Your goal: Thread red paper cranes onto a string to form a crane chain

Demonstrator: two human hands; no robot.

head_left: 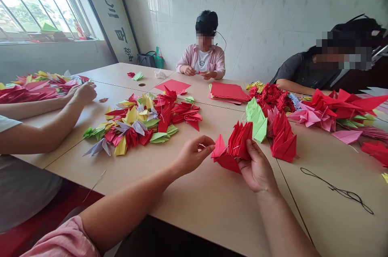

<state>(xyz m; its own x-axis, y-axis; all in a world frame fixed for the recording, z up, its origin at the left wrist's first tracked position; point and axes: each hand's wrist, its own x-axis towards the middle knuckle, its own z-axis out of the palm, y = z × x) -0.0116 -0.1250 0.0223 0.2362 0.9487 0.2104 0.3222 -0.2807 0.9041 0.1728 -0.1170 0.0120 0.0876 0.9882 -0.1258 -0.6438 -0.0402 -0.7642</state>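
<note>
My right hand is closed around a stack of red folded paper pieces, thumb on the near right side. A bit of white thread shows on the stack. Just left of it, my left hand has its thumb and fingertips drawn together beside a pointed red flap; what lies between them, if anything, is too small to tell. Behind my right hand stand a green folded paper bundle and another red folded bundle.
A mixed heap of folded paper lies left of centre. Flat red sheets are stacked farther back. More red and pink folds sit at right, near a black cord loop. Co-workers sit left, opposite and right; one co-worker's hands rest at left.
</note>
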